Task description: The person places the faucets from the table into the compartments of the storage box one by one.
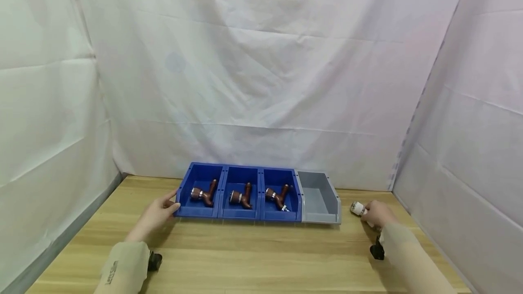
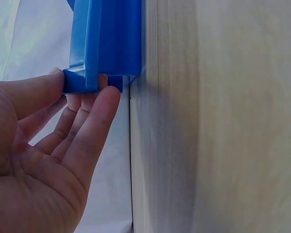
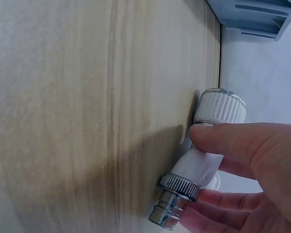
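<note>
My left hand [image 1: 157, 212] pinches the front left corner of the leftmost blue bin [image 2: 92, 43], thumb on one side of the lip and fingers curled beneath it. In my right hand [image 1: 380, 213] is a white angled radiator valve [image 3: 199, 162] with a ribbed knob and a chrome threaded end, held between thumb and fingers close to the tabletop. It lies to the right of the grey bin [image 1: 320, 218]. Each blue bin holds one brown valve: a left one [image 1: 207, 196], a middle one [image 1: 245, 198] and a right one [image 1: 279, 198] with a silvery end.
The blue bins and the grey bin stand side by side in a row on the wooden table [image 1: 253, 257]. White cloth [image 1: 253, 80] hangs behind the row and along both sides.
</note>
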A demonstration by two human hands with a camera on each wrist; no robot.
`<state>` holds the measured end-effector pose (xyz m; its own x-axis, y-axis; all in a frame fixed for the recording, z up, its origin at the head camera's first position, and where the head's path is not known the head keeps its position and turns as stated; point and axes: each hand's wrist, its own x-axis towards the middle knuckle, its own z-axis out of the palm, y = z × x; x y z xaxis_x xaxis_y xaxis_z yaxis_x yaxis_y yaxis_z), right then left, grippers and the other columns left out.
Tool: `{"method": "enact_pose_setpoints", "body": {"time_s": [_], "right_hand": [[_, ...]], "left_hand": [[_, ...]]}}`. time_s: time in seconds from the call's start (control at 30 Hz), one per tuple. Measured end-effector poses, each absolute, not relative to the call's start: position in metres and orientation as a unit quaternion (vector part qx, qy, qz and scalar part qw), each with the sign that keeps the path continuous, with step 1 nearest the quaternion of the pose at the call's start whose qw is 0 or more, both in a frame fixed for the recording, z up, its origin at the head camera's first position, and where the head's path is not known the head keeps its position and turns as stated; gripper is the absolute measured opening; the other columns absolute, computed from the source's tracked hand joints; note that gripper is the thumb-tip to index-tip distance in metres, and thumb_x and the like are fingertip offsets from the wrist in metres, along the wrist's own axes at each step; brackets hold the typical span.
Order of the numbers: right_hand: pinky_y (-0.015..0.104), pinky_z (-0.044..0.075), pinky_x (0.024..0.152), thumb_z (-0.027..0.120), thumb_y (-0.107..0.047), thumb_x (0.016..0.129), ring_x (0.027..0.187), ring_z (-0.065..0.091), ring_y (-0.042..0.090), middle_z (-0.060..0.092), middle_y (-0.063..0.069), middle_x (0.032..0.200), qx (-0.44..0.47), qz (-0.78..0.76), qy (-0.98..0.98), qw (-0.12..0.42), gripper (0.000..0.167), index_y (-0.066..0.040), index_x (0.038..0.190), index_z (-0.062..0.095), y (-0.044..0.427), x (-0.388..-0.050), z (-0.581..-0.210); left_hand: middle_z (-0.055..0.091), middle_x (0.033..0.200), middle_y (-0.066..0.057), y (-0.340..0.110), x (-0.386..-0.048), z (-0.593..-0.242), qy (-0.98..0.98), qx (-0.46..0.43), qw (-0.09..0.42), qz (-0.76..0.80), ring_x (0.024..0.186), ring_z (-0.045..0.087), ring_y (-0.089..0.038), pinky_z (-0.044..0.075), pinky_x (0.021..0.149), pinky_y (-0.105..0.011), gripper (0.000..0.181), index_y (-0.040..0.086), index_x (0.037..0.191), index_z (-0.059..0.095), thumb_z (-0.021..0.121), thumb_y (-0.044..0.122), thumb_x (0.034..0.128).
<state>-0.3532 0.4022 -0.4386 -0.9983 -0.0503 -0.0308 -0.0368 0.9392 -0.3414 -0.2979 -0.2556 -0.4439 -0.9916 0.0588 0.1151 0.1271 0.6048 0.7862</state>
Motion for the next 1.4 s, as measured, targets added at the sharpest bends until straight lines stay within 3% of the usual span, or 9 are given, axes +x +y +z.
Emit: {"method": "enact_pose_setpoints", "body": {"time_s": [0.1,0.27,0.47,0.83,1.13,1.4], "right_hand": [[0.035,0.045,0.056,0.070,-0.008,0.081,0.063,0.054,0.020,0.066,0.012,0.082,-0.007,-0.184,0.983,0.027,0.021,0.007,0.096,0.071,0.401,-0.353,-0.435],[0.033,0.045,0.054,0.072,-0.011,0.080,0.062,0.054,0.020,0.067,0.017,0.091,0.009,-0.192,0.981,0.040,0.030,0.008,0.103,0.071,0.401,-0.354,-0.433],[0.032,0.045,0.052,0.071,-0.009,0.078,0.060,0.053,0.020,0.064,0.012,0.082,0.018,-0.217,0.975,0.042,0.018,0.005,0.090,0.071,0.403,-0.361,-0.433],[0.033,0.044,0.051,0.070,-0.008,0.078,0.058,0.051,0.019,0.063,0.008,0.078,-0.004,-0.205,0.978,0.022,0.014,0.003,0.087,0.071,0.406,-0.359,-0.439],[0.033,0.049,0.058,0.072,-0.007,0.075,0.068,0.057,0.021,0.068,0.019,0.094,0.004,-0.201,0.979,0.022,0.027,0.007,0.098,0.073,0.402,-0.355,-0.437],[0.035,0.051,0.057,0.073,-0.008,0.077,0.069,0.060,0.021,0.068,0.018,0.093,0.004,-0.208,0.978,0.012,0.024,0.005,0.097,0.073,0.402,-0.358,-0.433]], "left_hand": [[0.065,0.098,-0.020,-0.256,-0.301,-0.441,-0.891,-0.060,0.042,-0.448,0.077,0.064,-0.026,0.052,0.064,-0.035,0.057,-0.007,0.147,0.033,0.056,0.013,0.0986],[0.066,0.097,-0.021,-0.257,-0.302,-0.444,-0.886,-0.069,0.041,-0.456,0.078,0.066,-0.026,0.055,0.067,-0.036,0.057,-0.010,0.145,0.033,0.058,0.009,0.0974],[0.064,0.099,-0.021,-0.260,-0.301,-0.446,-0.887,-0.066,0.039,-0.454,0.080,0.065,-0.025,0.055,0.069,-0.037,0.059,-0.010,0.146,0.031,0.057,0.012,0.0985],[0.065,0.095,-0.019,-0.257,-0.298,-0.442,-0.887,-0.078,0.044,-0.453,0.077,0.064,-0.026,0.054,0.065,-0.037,0.058,-0.011,0.145,0.032,0.057,0.011,0.0981],[0.064,0.097,-0.019,-0.257,-0.294,-0.453,-0.880,-0.059,0.029,-0.471,0.080,0.064,-0.025,0.054,0.067,-0.035,0.058,-0.008,0.147,0.031,0.057,0.009,0.0975],[0.064,0.095,-0.017,-0.257,-0.298,-0.446,-0.885,-0.064,0.036,-0.459,0.077,0.064,-0.025,0.054,0.066,-0.036,0.057,-0.009,0.146,0.031,0.056,0.009,0.0981]]}}
